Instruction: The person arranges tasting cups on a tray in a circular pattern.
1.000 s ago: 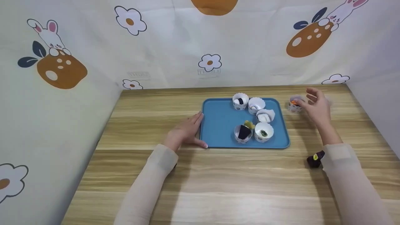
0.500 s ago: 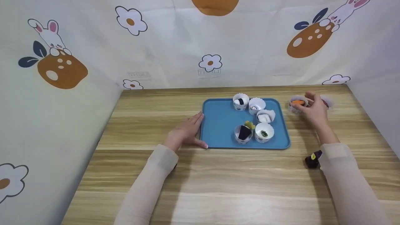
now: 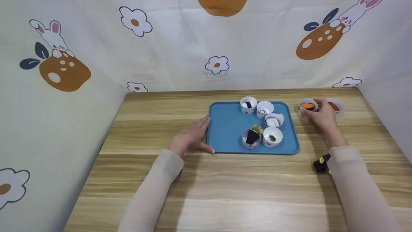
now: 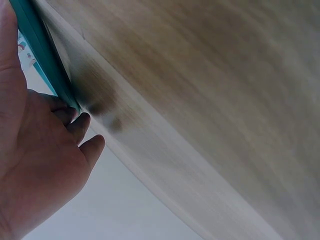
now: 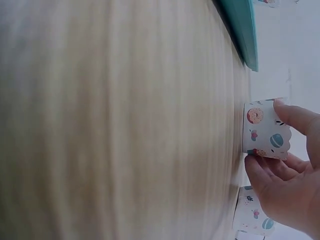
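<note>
My left hand (image 3: 193, 133) rests against the left edge of the blue tray (image 3: 223, 124), fingers fairly straight. In the left wrist view, its fingertips touch the tray's rim (image 4: 47, 55). Beyond the tray's right side, my right hand (image 3: 325, 117) grips a printed paper baking cup (image 3: 301, 111) holding an orange-topped sushi piece (image 3: 307, 106). The right wrist view shows the thumb on one side of this cup (image 5: 267, 130) and the fingers on the other; the cup's base stands on the table. Just right of the hand is another cup (image 3: 340, 104) with a reddish-orange piece in it.
Several filled paper cups (image 3: 248, 110) stand on the tray's right half, one with a dark wedge (image 3: 252, 137). A dark piece with a yellow spot (image 3: 320, 165) lies near the right sleeve. Patterned cloth walls (image 3: 180, 48) border the wooden table (image 3: 231, 187).
My right hand has lowered around the cup with the orange-topped piece and now holds its side. The cup to its right has come into fuller view. The left hand keeps its place.
</note>
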`<state>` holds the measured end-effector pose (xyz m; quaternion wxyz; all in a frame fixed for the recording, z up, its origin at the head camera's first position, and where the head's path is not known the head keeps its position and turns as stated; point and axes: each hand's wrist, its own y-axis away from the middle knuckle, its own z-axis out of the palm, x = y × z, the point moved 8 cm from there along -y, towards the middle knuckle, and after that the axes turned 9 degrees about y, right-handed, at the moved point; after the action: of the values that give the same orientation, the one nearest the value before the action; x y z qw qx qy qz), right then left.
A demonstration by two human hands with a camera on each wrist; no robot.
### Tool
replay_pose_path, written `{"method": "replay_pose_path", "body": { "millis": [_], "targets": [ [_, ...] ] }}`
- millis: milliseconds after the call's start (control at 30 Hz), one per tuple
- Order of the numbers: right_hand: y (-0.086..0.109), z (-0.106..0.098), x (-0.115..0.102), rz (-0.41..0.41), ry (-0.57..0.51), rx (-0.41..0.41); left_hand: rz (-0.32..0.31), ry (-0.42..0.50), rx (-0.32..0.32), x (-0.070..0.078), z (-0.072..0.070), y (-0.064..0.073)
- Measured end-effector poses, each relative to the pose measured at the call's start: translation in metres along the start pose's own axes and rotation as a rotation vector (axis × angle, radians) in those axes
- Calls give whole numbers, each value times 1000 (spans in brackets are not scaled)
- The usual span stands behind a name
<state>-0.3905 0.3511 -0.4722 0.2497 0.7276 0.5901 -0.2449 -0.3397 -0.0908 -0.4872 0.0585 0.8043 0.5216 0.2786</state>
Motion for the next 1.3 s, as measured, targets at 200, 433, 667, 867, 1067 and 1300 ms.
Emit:
{"method": "replay_pose_path", "body": {
  "millis": [200,433,667,867,1067,1300],
  "targets": [
    [-1,-1,0,22,16,3,-4,18,-2,-1,1,-1],
    [0,-3,2,36,14,-3,-2,3,-2,-1,1,-2],
    [1,-5,0,28,10,7,-2,14,3,0,-1,0],
    [4,-9,-5,6,-1,29,8,11,-4,1,-1,1],
    [6,-11,-6,28,-21,5,5,12,-7,0,0,1],
    [12,-15,-15,18,1,-4,-4,10,-9,0,0,0]
  ]
}}
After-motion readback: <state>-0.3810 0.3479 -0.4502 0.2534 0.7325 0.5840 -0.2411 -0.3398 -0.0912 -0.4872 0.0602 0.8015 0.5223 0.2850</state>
